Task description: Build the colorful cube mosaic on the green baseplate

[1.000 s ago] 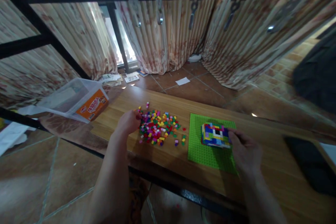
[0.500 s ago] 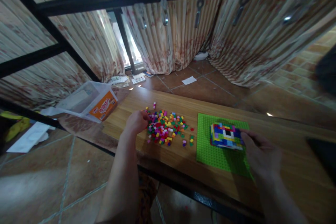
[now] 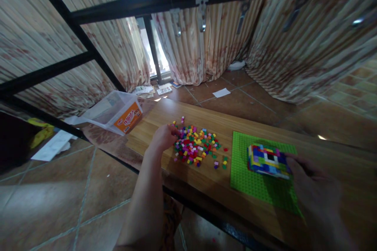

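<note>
A loose pile of small coloured toy bricks (image 3: 193,147) lies on the wooden tabletop. At its left edge is my left hand (image 3: 165,136), with fingers curled together among the bricks; what they hold, if anything, is hidden. To the right, on a green studded baseplate (image 3: 247,182), is a boxy multicoloured brick structure (image 3: 266,159) with a small square opening framed in white on its upper face. My right hand (image 3: 312,182) grips the structure's right end between thumb and fingers. I cannot tell whether the structure touches the baseplate.
A clear plastic bin (image 3: 103,108) with an orange label stands beyond the table's left end. A black metal frame (image 3: 188,2) with hanging metal clips crosses above the table. Curtains (image 3: 188,51) and papers (image 3: 221,93) on the tiled floor lie behind.
The whole view has shifted, so everything sits farther right in the picture. My left hand stays at the pile's left edge, and my right hand keeps its grip on the brick structure.
</note>
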Action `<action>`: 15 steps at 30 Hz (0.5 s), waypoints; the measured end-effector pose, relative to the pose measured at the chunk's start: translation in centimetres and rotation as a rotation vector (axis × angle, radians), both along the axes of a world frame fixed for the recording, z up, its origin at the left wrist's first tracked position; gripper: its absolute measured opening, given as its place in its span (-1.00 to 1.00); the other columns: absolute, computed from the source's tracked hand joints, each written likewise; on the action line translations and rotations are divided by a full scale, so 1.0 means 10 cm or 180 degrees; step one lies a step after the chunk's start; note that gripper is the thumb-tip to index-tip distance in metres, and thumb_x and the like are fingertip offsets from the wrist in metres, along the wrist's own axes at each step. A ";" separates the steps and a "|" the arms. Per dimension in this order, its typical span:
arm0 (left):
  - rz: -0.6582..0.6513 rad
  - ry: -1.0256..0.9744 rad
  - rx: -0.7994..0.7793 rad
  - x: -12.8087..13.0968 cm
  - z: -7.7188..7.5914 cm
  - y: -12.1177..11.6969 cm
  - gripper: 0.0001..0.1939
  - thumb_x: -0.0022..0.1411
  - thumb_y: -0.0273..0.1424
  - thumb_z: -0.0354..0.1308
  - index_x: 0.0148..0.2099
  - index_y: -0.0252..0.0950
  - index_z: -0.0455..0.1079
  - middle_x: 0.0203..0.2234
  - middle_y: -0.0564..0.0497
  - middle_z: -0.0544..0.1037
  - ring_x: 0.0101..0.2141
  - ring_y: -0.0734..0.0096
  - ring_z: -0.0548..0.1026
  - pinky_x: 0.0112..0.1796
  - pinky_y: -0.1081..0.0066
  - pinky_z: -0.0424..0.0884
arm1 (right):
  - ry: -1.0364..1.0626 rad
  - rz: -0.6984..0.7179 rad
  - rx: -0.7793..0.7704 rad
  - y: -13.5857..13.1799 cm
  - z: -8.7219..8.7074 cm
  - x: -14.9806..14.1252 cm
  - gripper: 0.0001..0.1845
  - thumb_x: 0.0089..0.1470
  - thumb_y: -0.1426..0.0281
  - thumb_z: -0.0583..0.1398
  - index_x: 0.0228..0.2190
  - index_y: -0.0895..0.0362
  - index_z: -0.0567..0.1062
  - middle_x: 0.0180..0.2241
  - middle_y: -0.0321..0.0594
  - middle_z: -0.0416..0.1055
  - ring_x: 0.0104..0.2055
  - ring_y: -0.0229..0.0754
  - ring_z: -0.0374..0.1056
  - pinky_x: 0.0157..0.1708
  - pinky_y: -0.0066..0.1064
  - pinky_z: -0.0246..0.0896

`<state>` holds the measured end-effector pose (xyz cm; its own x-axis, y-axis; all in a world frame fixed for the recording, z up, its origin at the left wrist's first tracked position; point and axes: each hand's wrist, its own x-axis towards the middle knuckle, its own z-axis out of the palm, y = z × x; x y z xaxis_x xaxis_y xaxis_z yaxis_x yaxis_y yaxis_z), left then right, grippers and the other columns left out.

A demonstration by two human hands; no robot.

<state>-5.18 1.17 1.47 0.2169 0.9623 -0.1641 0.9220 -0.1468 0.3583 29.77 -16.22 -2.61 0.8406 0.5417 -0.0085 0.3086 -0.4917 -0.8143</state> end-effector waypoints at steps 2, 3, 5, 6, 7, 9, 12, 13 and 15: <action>0.0034 0.0002 0.0035 0.01 0.01 0.00 -0.69 0.07 -0.53 0.17 -0.16 -0.21 0.63 -0.38 0.02 0.63 -0.34 0.36 0.51 -0.32 0.45 0.34 | -0.0022 0.0018 -0.0001 0.00 0.01 0.00 -0.44 -0.20 0.06 0.19 -0.23 0.13 0.67 -0.32 -0.11 0.61 -0.25 0.09 0.47 -0.31 -0.21 0.30; 0.0048 0.0021 0.0054 0.02 0.01 -0.01 -0.69 0.08 -0.52 0.17 -0.15 -0.21 0.62 -0.38 0.01 0.63 -0.34 0.35 0.51 -0.31 0.44 0.34 | -0.0021 0.0019 0.0016 0.00 0.02 0.00 -0.44 -0.20 0.06 0.19 -0.22 0.13 0.67 -0.31 -0.10 0.61 -0.24 0.10 0.48 -0.29 -0.20 0.30; 0.0050 0.0074 0.0069 0.04 0.00 -0.01 -0.69 0.08 -0.51 0.18 -0.12 -0.22 0.61 -0.36 0.00 0.63 -0.34 0.34 0.51 -0.31 0.43 0.33 | -0.0040 0.0027 -0.0022 0.00 0.01 0.00 -0.44 -0.19 0.06 0.19 -0.23 0.12 0.67 -0.31 -0.10 0.61 -0.23 0.11 0.48 -0.29 -0.19 0.30; 0.0036 0.0096 0.0069 0.05 0.00 -0.01 -0.68 0.08 -0.50 0.19 -0.11 -0.22 0.61 -0.35 0.00 0.63 -0.33 0.34 0.51 -0.31 0.43 0.33 | -0.0059 0.0032 -0.0042 0.00 0.01 0.01 -0.45 -0.19 0.06 0.19 -0.23 0.11 0.67 -0.31 -0.10 0.61 -0.23 0.12 0.48 -0.29 -0.19 0.29; 0.0020 0.0116 0.0066 0.05 -0.01 -0.01 -0.67 0.08 -0.49 0.20 -0.09 -0.22 0.60 -0.35 -0.01 0.62 -0.33 0.33 0.51 -0.31 0.42 0.33 | -0.0071 0.0038 -0.0043 -0.01 0.00 0.01 -0.46 -0.18 0.06 0.19 -0.23 0.10 0.67 -0.30 -0.10 0.62 -0.22 0.12 0.49 -0.29 -0.18 0.30; 0.0015 0.0155 0.0079 0.08 -0.01 -0.01 -0.66 0.07 -0.46 0.21 -0.07 -0.21 0.59 -0.33 -0.02 0.62 -0.31 0.31 0.52 -0.30 0.41 0.34 | -0.0071 0.0062 -0.0014 -0.01 -0.02 0.02 -0.47 -0.17 0.06 0.19 -0.22 0.10 0.66 -0.30 -0.10 0.62 -0.21 0.12 0.49 -0.27 -0.17 0.30; 0.0089 0.0180 0.0065 0.11 0.00 -0.02 -0.68 0.10 -0.41 0.22 -0.07 -0.20 0.59 -0.33 -0.04 0.63 -0.29 0.29 0.53 -0.28 0.41 0.35 | -0.0110 0.0071 -0.0019 0.00 -0.02 0.03 -0.50 -0.15 0.08 0.20 -0.24 0.08 0.67 -0.31 -0.08 0.62 -0.22 0.13 0.50 -0.28 -0.14 0.29; 0.0119 0.0177 0.0052 0.12 0.00 -0.02 -0.70 0.11 -0.40 0.21 -0.08 -0.19 0.59 -0.32 -0.04 0.63 -0.28 0.29 0.53 -0.27 0.40 0.35 | -0.0116 0.0061 -0.0040 0.00 -0.01 0.03 -0.53 -0.15 0.09 0.20 -0.25 0.07 0.68 -0.32 -0.07 0.62 -0.24 0.13 0.50 -0.29 -0.14 0.29; 0.0184 0.0196 0.0055 0.14 0.00 -0.02 -0.74 0.13 -0.38 0.20 -0.12 -0.18 0.60 -0.30 -0.04 0.64 -0.27 0.27 0.54 -0.25 0.40 0.37 | -0.0044 0.0000 -0.0060 0.01 0.01 0.02 -0.58 -0.17 0.14 0.23 -0.29 0.06 0.68 -0.34 -0.04 0.62 -0.27 0.11 0.50 -0.34 -0.16 0.29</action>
<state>-3.81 0.94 1.51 0.1508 0.9757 -0.1588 0.9493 -0.0982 0.2985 30.00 -16.12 -2.46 0.8407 0.5415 -0.0070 0.3198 -0.5068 -0.8005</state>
